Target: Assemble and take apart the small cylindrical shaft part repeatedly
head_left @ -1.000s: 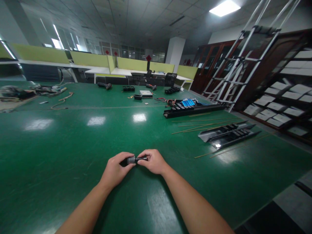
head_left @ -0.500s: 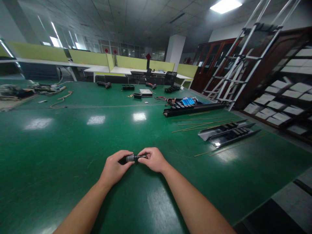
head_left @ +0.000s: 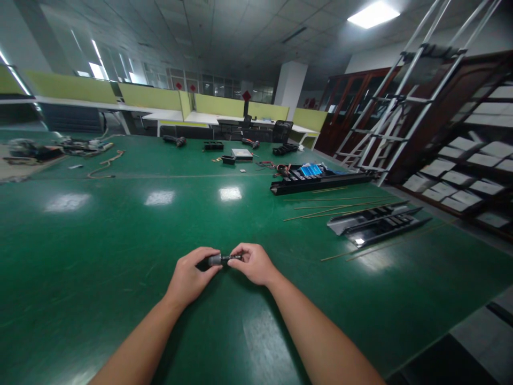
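Both my hands rest on the green table and meet over one small dark cylindrical part with a grey band. My left hand is closed around the part's thicker left end. My right hand pinches its thin right end between thumb and fingers. The part lies level between the hands, just above the table top.
A long black tray with blue pieces lies at the right middle. Thin rods and grey metal rails lie nearer on the right. Tools and cables sit at the far side and far left. A ladder and shelves stand on the right.
Hands and part stay in the same grip. Only the view shifts slightly.
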`<act>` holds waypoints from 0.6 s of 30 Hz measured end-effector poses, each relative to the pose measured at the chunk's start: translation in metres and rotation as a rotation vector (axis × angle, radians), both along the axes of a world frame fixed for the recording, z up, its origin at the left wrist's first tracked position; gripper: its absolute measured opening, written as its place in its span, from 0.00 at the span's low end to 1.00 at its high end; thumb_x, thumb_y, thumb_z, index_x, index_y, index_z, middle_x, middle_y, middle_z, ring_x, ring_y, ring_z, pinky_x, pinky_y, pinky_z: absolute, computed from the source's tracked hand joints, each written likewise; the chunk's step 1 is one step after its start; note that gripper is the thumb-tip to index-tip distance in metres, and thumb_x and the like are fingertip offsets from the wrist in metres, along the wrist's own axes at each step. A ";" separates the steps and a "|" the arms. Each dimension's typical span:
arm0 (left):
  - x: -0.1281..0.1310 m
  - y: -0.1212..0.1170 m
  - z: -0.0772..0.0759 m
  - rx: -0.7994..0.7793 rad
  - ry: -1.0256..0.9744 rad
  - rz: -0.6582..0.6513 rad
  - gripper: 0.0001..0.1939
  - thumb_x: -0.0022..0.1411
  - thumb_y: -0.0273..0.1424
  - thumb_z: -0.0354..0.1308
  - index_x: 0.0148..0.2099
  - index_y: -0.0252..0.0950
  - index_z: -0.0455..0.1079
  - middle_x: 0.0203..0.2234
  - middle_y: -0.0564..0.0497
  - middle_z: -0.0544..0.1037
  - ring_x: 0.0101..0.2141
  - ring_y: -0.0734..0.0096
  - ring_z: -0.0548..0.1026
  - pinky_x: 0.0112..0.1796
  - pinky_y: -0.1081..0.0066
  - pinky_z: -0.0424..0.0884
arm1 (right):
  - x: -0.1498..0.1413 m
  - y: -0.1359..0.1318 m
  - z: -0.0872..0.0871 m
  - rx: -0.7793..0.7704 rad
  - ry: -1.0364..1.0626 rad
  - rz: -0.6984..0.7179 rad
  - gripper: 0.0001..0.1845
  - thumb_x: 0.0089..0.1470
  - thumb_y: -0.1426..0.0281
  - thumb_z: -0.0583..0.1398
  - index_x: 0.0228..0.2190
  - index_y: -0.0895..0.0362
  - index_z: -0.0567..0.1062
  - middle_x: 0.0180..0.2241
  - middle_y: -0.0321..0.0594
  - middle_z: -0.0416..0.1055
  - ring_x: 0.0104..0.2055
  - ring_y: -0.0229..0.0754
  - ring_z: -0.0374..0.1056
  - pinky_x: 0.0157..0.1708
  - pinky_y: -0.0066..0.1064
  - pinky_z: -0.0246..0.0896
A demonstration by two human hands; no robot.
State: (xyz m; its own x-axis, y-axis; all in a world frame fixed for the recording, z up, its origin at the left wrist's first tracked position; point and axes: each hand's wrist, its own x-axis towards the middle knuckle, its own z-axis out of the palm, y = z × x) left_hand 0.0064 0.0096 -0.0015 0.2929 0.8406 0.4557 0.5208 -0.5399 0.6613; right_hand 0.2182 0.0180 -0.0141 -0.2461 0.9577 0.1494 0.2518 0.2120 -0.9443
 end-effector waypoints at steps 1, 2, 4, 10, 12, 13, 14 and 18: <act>0.000 0.000 0.000 -0.001 -0.005 0.003 0.13 0.57 0.32 0.65 0.46 0.42 0.73 0.41 0.53 0.77 0.42 0.67 0.75 0.47 0.68 0.69 | 0.000 0.000 0.001 0.002 0.001 -0.002 0.12 0.47 0.65 0.65 0.31 0.60 0.76 0.21 0.32 0.65 0.20 0.31 0.52 0.20 0.24 0.45; 0.000 0.000 0.001 -0.002 -0.011 0.008 0.13 0.57 0.32 0.65 0.46 0.43 0.73 0.41 0.53 0.77 0.42 0.67 0.75 0.46 0.68 0.69 | 0.000 0.000 0.002 0.003 0.003 -0.005 0.11 0.47 0.65 0.65 0.31 0.60 0.75 0.20 0.31 0.63 0.19 0.30 0.50 0.19 0.24 0.43; 0.000 0.000 0.001 -0.004 -0.019 0.015 0.13 0.56 0.32 0.65 0.46 0.42 0.73 0.40 0.53 0.77 0.42 0.68 0.75 0.47 0.68 0.69 | 0.000 -0.001 0.004 -0.001 0.008 -0.010 0.11 0.47 0.66 0.64 0.31 0.60 0.75 0.18 0.29 0.60 0.18 0.30 0.48 0.18 0.24 0.40; 0.000 0.002 0.001 0.001 -0.019 0.027 0.14 0.56 0.32 0.66 0.45 0.42 0.73 0.40 0.54 0.77 0.42 0.68 0.75 0.47 0.68 0.69 | 0.001 -0.001 0.007 -0.010 -0.027 -0.033 0.10 0.47 0.66 0.64 0.31 0.59 0.74 0.16 0.26 0.53 0.17 0.30 0.44 0.17 0.24 0.36; 0.000 0.001 0.001 0.002 -0.021 0.026 0.14 0.56 0.32 0.65 0.46 0.42 0.73 0.40 0.53 0.77 0.42 0.68 0.75 0.47 0.68 0.69 | 0.001 -0.002 0.007 0.000 -0.037 -0.041 0.10 0.47 0.66 0.64 0.31 0.59 0.75 0.15 0.26 0.52 0.17 0.30 0.44 0.17 0.24 0.36; 0.000 0.001 0.001 0.002 -0.022 0.025 0.14 0.56 0.32 0.65 0.46 0.42 0.73 0.40 0.53 0.77 0.42 0.68 0.75 0.46 0.68 0.69 | 0.001 -0.002 0.007 0.005 -0.040 -0.045 0.10 0.47 0.66 0.64 0.31 0.59 0.75 0.15 0.26 0.52 0.17 0.30 0.44 0.17 0.24 0.36; -0.001 0.001 0.001 0.002 -0.023 0.025 0.14 0.56 0.32 0.65 0.46 0.42 0.73 0.40 0.53 0.77 0.42 0.68 0.75 0.46 0.68 0.69 | 0.001 -0.002 0.007 0.009 -0.043 -0.049 0.10 0.47 0.66 0.64 0.31 0.59 0.75 0.15 0.26 0.52 0.17 0.30 0.44 0.17 0.24 0.36; -0.002 0.001 0.000 0.004 -0.024 0.027 0.14 0.56 0.32 0.65 0.45 0.43 0.73 0.40 0.54 0.77 0.42 0.68 0.75 0.47 0.68 0.69 | 0.002 -0.002 0.008 0.020 -0.037 -0.059 0.09 0.47 0.66 0.64 0.30 0.59 0.74 0.16 0.26 0.52 0.17 0.30 0.44 0.17 0.25 0.36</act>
State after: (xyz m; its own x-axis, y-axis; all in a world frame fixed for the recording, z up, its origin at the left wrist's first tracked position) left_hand 0.0041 0.0104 -0.0012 0.2588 0.8461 0.4660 0.5197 -0.5286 0.6712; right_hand 0.2202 0.0164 -0.0064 -0.1951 0.9676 0.1604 0.2989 0.2144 -0.9299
